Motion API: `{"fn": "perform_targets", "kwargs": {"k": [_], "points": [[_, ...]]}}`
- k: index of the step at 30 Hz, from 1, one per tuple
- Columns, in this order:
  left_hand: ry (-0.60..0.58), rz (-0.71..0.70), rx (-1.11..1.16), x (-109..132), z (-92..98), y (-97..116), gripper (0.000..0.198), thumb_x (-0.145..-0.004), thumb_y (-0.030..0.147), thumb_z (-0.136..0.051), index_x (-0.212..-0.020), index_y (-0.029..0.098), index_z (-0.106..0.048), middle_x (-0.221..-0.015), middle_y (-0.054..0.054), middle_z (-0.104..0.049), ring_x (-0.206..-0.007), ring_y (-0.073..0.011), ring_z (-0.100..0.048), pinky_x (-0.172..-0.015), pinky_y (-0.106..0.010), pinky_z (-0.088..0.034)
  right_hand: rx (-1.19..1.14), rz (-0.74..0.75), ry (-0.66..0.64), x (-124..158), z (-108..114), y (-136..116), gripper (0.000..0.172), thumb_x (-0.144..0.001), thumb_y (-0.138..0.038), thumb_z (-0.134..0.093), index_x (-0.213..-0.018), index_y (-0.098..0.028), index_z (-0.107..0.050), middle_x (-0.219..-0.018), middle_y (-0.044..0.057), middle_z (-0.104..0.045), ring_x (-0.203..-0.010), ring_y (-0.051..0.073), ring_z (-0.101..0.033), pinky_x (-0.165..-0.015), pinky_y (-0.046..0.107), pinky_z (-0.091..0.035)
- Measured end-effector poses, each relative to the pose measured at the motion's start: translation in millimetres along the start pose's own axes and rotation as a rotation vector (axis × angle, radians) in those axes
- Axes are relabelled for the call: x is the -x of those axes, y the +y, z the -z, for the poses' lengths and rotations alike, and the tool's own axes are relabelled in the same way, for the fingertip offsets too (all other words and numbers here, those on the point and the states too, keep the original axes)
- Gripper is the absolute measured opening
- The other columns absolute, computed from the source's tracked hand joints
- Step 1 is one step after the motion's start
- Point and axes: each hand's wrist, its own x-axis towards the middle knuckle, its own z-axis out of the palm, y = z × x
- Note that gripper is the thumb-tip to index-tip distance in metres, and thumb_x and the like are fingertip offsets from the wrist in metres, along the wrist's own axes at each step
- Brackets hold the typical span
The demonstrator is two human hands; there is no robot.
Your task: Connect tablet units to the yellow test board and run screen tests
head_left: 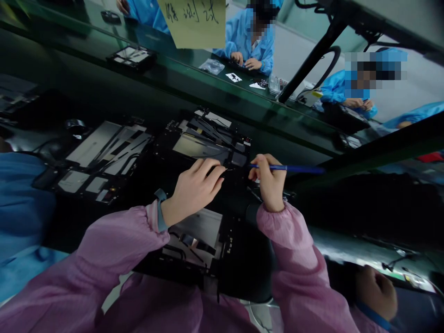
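A blue pen-like tool [298,169] is gripped between the fingers of my right hand [271,181], its thin end pointing left toward my left hand. My left hand [197,188] has its thumb and index finger close together over the near edge of an open electronic device [203,143]; a small thin thing shows at their tips, too small to name. Below my left forearm lies another opened device [199,236], partly covered by the arm. A band circles my left wrist, over a pink sleeve.
More opened devices lie at the left [107,157] and on the raised green shelf [132,56]. A yellow paper note [194,23] hangs at the top. People in blue work beyond the shelf. Another person's hand [376,293] is at lower right, a blue sleeve [24,199] at left.
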Motion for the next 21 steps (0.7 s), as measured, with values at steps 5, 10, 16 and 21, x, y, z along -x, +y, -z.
{"fn": "perform_targets", "kwargs": {"k": [5, 10, 16, 21], "points": [[-0.029, -0.085, -0.148, -7, -7.0, -5, 0.032, -0.09, 0.029, -0.056, -0.118, 0.013, -0.057, -0.12, -0.014, -0.06, -0.098, -0.0266, -0.057, -0.072, -0.034, -0.051, 0.119, -0.077, 0.083, 6, 0, 29, 0.023, -0.087, -0.04, -0.056, -0.093, -0.021, -0.065, -0.085, 0.002, -0.066, -0.075, 0.017, -0.064, -0.067, 0.028, -0.052], [-0.048, -0.107, -0.172, -12, -2.5, -8, 0.04, -0.09, 0.035, -0.058, -0.122, 0.012, -0.054, -0.12, -0.017, -0.059, -0.101, -0.0293, -0.055, -0.077, -0.038, -0.051, 0.027, -0.033, 0.085, -4, -1, 12, 0.016, -0.084, -0.031, -0.057, -0.097, -0.023, -0.063, -0.084, 0.001, -0.063, -0.076, 0.016, -0.063, -0.072, 0.031, -0.053], [0.085, -0.092, -0.332, -26, 13.9, -21, 0.025, -0.087, 0.026, -0.061, -0.108, 0.015, -0.056, -0.105, -0.014, -0.062, -0.091, -0.0279, -0.056, -0.068, -0.035, -0.048, -0.341, -0.075, 0.067, -12, -2, -13, 0.022, -0.089, -0.043, -0.05, -0.086, -0.022, -0.059, -0.069, -0.002, -0.055, -0.068, 0.015, -0.066, -0.06, 0.025, -0.051], [0.112, -0.042, -0.255, -39, 25.1, -28, 0.026, -0.086, 0.036, -0.063, -0.102, 0.018, -0.053, -0.098, -0.013, -0.059, -0.091, -0.028, -0.058, -0.063, -0.032, -0.045, -0.336, -0.214, -0.029, 8, -11, 8, 0.016, -0.082, -0.035, -0.055, -0.073, -0.021, -0.054, -0.043, -0.01, -0.035, -0.048, 0.013, -0.059, -0.045, 0.02, -0.039]]}}
